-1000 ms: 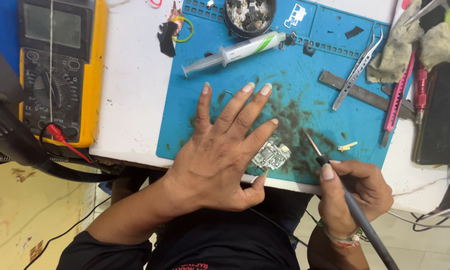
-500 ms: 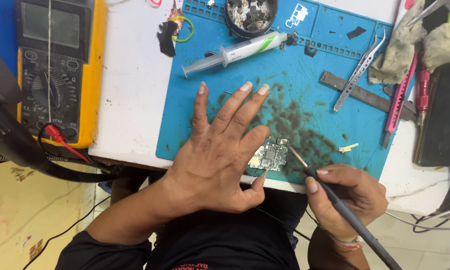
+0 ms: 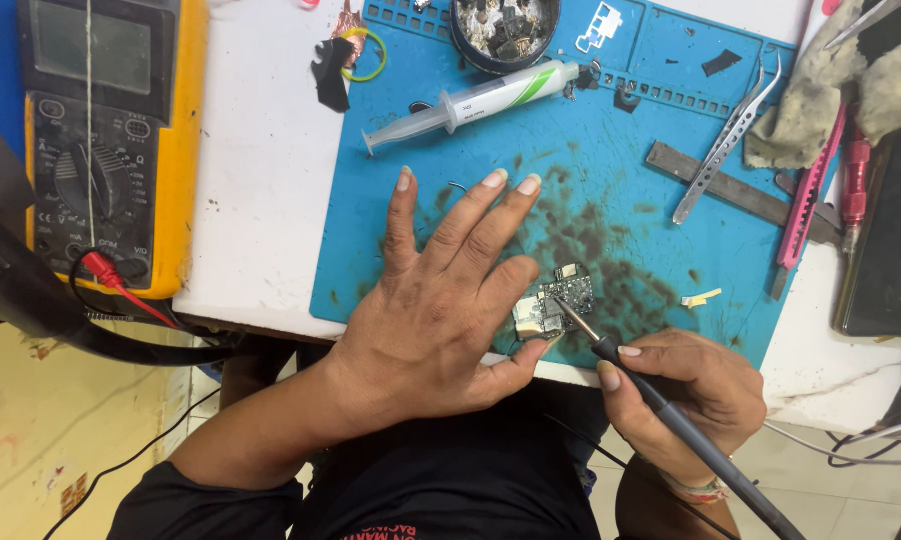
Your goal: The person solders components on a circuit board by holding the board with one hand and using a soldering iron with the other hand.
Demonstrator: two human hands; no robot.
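On the blue mat [image 3: 610,130], my left hand [image 3: 440,300], spread wide, pins the circuit board [image 3: 555,303]; my right hand [image 3: 685,385] grips the soldering iron [image 3: 670,415], tip touching it.

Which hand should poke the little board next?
Probably the right hand: it holds the soldering iron, whose tip is at the small circuit board. The left hand lies flat, pinning the board's edge.
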